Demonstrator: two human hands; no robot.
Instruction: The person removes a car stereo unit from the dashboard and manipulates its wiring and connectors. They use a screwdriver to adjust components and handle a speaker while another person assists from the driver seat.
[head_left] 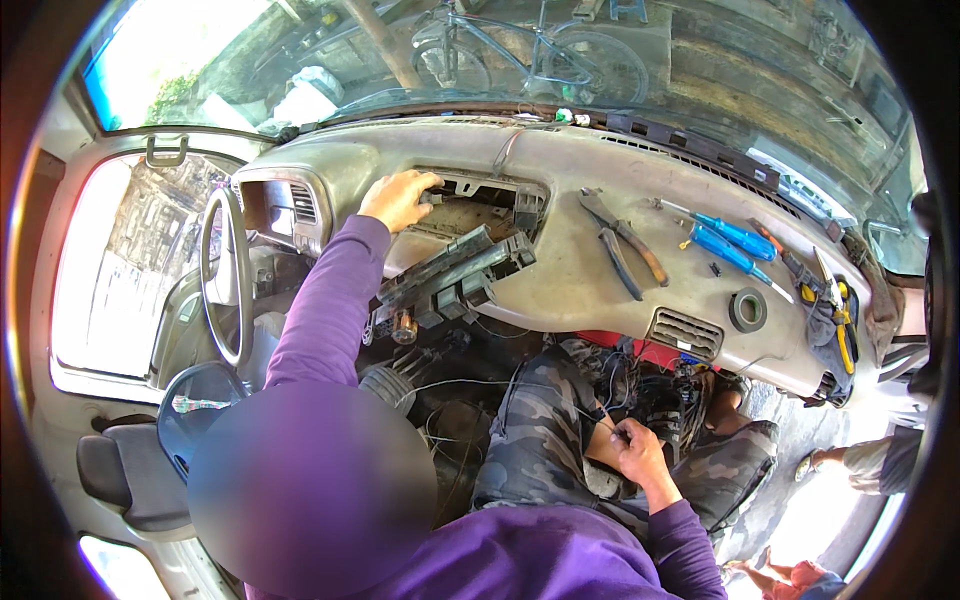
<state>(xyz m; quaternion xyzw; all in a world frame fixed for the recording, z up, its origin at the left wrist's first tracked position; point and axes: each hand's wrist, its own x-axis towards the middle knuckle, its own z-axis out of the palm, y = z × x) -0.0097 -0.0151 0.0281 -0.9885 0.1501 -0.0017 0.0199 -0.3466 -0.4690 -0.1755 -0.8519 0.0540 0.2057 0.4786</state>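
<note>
My left hand [399, 199] reaches forward to the left edge of a rectangular opening [470, 218] in the beige dashboard [590, 290]. Its fingers curl round a small dark piece there that I cannot make out. Below the opening, a dark plastic frame [450, 275] with boxy sections hangs tilted out of the dash. Low over my lap, my right hand [641, 452] is closed, thumb and fingers pinched together. A thin grey wire [490, 381] runs from under the dash across to those fingers and appears held in them.
Pliers [612, 240], blue-handled screwdrivers [735, 238], black tape [747, 309] and yellow-handled pliers [843, 325] lie on the dash's right. The steering wheel [245, 280] stands left. Loose wiring [685, 395] hangs beneath the vent [687, 334]. Another person's leg [868, 466] shows outside, right.
</note>
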